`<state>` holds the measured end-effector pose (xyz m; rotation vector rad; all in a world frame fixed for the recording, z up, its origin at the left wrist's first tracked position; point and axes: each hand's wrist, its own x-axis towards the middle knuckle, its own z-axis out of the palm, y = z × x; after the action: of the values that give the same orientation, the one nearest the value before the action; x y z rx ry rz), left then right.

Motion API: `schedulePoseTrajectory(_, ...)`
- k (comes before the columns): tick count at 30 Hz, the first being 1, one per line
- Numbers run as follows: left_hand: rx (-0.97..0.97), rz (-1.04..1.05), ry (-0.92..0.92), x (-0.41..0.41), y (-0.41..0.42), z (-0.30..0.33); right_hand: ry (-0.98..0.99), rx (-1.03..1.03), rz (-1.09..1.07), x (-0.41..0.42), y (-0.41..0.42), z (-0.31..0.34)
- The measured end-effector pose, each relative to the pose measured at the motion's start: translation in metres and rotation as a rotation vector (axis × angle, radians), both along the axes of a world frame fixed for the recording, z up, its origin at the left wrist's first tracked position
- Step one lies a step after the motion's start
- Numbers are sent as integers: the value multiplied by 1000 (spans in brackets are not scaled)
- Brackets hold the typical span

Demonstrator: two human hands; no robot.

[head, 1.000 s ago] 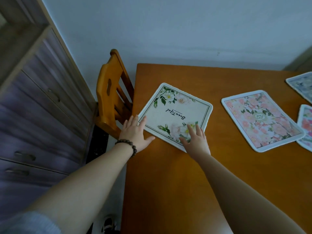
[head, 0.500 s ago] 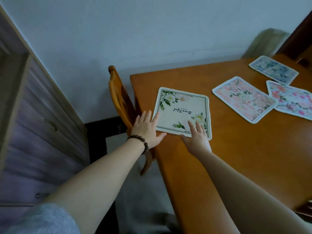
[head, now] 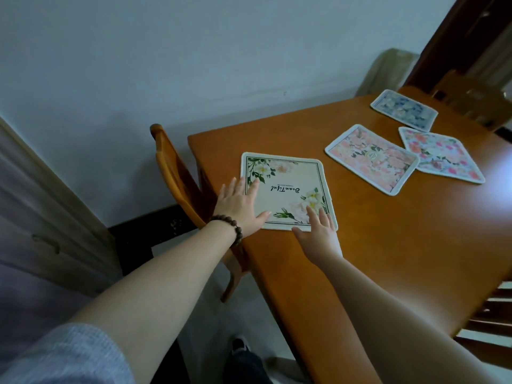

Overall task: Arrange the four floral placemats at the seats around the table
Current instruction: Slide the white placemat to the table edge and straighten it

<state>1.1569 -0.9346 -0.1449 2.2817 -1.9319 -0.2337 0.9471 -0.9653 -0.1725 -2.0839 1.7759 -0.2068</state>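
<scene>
A cream placemat with green leaves and script writing lies flat near the table's left edge, by a wooden chair. My left hand, with a bead bracelet at the wrist, rests flat with fingers spread on its left edge. My right hand lies flat on its near right corner. A pink floral placemat lies further right, a pink and blue one beside it, slightly overlapping, and a blue floral one near the far edge.
The orange wooden table stands against a pale wall. A wooden chair is pushed in at its left side. Another chair stands at the far right, and one at the near right. A cabinet with drawers fills the left.
The view has swung so more of the table's right side shows. Both hands stay flat on the cream placemat, which has turned a little squarer to the table edge.
</scene>
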Motion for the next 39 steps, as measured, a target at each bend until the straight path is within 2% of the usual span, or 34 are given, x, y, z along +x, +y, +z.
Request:
schedulePoseTrajectory(7,18,-31,-18,22,-50,-14,27,52,-63,11,-31,-27)
schedulePoseTrajectory(21,257,-159,-132,64,-157,-59,114,314,-327,53,-81,-70)
schedulePoseTrajectory(25,324,-208,-142,67,-179,-70,112,324,-368,59,-86,-79)
schedulePoseTrajectory(34,350,-332,-161,93,-253,-87,177,238,-268,48,-121,-87)
schedulePoseTrajectory(39,376,-380,-58,113,-275,-99,205,252,-167,44,-163,-82)
